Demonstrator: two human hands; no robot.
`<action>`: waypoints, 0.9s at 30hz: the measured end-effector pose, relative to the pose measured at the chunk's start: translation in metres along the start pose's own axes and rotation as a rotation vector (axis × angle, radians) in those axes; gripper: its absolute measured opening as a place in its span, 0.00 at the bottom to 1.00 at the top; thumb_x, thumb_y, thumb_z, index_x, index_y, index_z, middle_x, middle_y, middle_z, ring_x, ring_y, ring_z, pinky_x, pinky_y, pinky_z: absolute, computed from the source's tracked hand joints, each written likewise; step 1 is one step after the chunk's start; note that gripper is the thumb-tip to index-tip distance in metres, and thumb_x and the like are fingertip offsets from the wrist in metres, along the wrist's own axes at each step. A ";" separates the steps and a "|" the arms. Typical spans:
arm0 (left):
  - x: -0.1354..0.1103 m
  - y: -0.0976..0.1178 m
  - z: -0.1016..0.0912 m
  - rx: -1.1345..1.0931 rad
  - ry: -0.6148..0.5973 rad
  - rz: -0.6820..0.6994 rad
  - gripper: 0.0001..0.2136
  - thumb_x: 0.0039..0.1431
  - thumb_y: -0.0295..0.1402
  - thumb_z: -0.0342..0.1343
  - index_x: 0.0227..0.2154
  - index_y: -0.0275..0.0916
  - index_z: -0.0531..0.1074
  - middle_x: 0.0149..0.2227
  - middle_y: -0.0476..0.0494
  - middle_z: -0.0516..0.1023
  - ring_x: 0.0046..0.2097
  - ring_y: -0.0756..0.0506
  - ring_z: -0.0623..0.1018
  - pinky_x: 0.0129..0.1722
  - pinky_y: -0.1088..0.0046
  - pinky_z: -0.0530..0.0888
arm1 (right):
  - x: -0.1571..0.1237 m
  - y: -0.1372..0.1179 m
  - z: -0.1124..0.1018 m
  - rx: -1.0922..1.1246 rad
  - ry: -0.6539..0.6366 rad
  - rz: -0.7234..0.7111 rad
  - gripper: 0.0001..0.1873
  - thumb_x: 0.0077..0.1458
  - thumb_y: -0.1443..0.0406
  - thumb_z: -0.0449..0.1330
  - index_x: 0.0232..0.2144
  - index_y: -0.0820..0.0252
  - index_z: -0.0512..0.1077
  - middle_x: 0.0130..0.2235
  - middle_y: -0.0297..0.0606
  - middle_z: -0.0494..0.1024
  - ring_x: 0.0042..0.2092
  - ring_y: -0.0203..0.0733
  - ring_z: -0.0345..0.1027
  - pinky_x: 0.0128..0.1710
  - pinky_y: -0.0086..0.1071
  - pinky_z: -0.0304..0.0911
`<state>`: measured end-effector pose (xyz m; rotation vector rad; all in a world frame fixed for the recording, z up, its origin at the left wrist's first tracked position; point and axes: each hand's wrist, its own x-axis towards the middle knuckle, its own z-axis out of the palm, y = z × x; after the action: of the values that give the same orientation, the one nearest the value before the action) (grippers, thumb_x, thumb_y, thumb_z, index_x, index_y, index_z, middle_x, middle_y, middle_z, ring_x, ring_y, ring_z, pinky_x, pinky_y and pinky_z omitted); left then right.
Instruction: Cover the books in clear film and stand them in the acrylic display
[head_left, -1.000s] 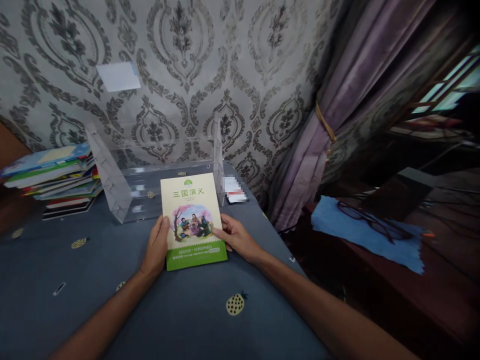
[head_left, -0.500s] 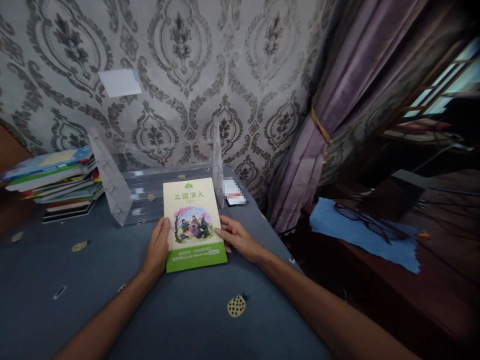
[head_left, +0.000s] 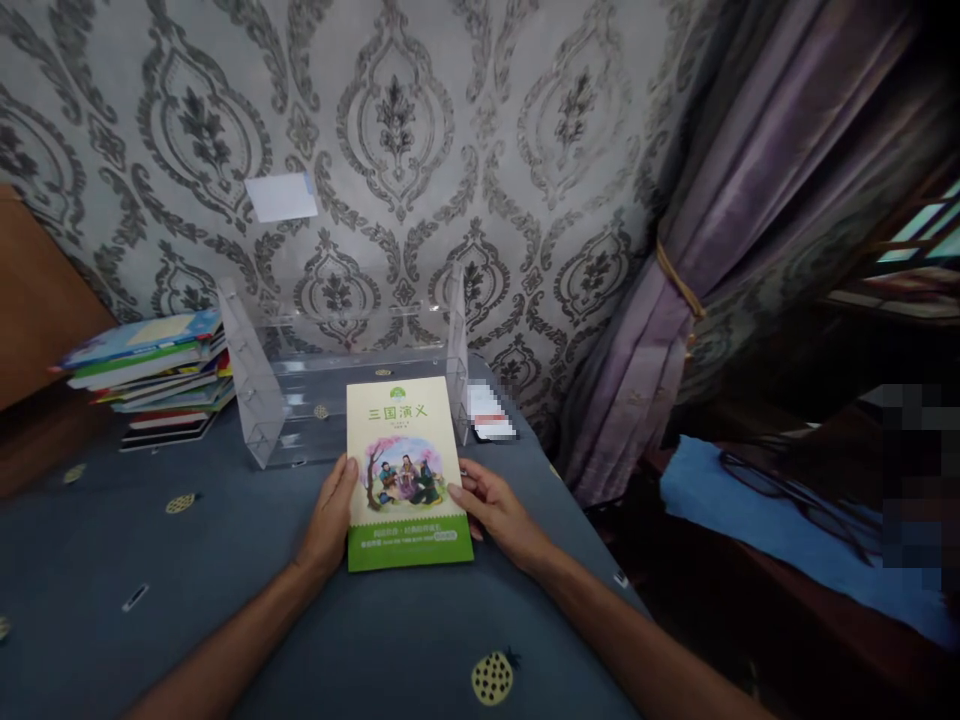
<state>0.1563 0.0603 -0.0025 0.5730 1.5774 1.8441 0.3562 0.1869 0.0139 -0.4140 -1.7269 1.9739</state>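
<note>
Between my hands is a book (head_left: 407, 475) with a cream and green cover, a picture of seated figures under a pink tree and green Chinese characters. My left hand (head_left: 330, 515) grips its left edge, thumb along the side. On the right edge, my right hand (head_left: 495, 510) holds it with the thumb on the cover and the other fingers partly hidden behind. Just beyond the book stands a clear acrylic rack (head_left: 255, 400) with tiered shelves and upright side panels.
A stack of books (head_left: 161, 365) lies left of the rack, on the blue pineapple-print tablecloth (head_left: 225, 560). Right of the rack is a partly blurred white item (head_left: 489, 412). Beyond the table's right edge, glasses (head_left: 795, 500) rest on a blue cloth (head_left: 705, 510), near a tied purple curtain (head_left: 675, 270).
The view has shifted, so the whole scene sits further right and lower. Both hands keep the same hold on the book, which looks little changed relative to the rack.
</note>
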 end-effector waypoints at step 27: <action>-0.003 0.033 0.007 0.089 -0.332 0.037 0.40 0.49 0.49 0.67 0.62 0.40 0.61 0.57 0.36 0.76 0.57 0.32 0.75 0.54 0.57 0.75 | 0.013 -0.005 -0.007 -0.095 0.031 -0.096 0.26 0.56 0.45 0.63 0.43 0.61 0.72 0.31 0.32 0.72 0.22 0.26 0.53 0.16 0.21 0.51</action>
<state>0.1574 0.0604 0.0311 0.9037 1.4368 1.6113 0.3498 0.2002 0.0190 -0.3846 -1.7923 1.8143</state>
